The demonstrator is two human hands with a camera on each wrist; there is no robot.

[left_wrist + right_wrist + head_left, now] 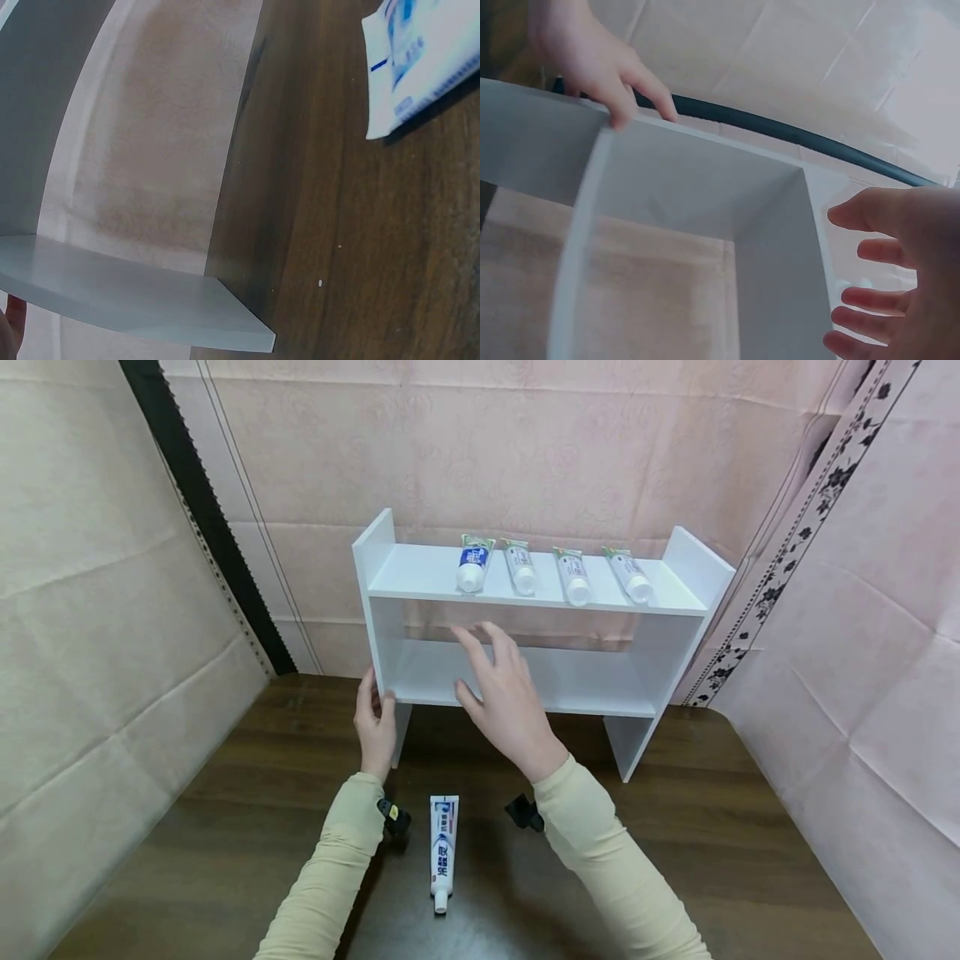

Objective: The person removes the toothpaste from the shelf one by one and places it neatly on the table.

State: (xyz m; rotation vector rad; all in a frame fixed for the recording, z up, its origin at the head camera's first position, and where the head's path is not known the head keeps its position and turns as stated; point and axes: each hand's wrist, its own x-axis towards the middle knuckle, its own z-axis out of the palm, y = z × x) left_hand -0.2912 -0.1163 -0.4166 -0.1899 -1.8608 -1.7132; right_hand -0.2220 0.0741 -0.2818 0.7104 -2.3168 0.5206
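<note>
A white two-tier shelf (pixel 423 672) stands on the table in the head view. My left hand (pixel 377 731) holds its left side panel near the lower board, thumb at the front edge and fingers along the outside. In front of the lower tier hovers my right hand (pixel 513 706), fingers spread and nothing in them. On the upper tier lies a blue-and-white toothpaste tube (pixel 472 564) with several paler tubes (pixel 574 578) to its right, caps facing me. Another toothpaste tube (pixel 443 843) lies on the table between my forearms, cap toward me.
The brown wooden table (pixel 247 827) carries the shelf. Pale cloth walls (pixel 480 452) surround it at the back and both sides. A black strip (pixel 217 518) runs down the left back corner, and a floral border (pixel 787 552) down the right.
</note>
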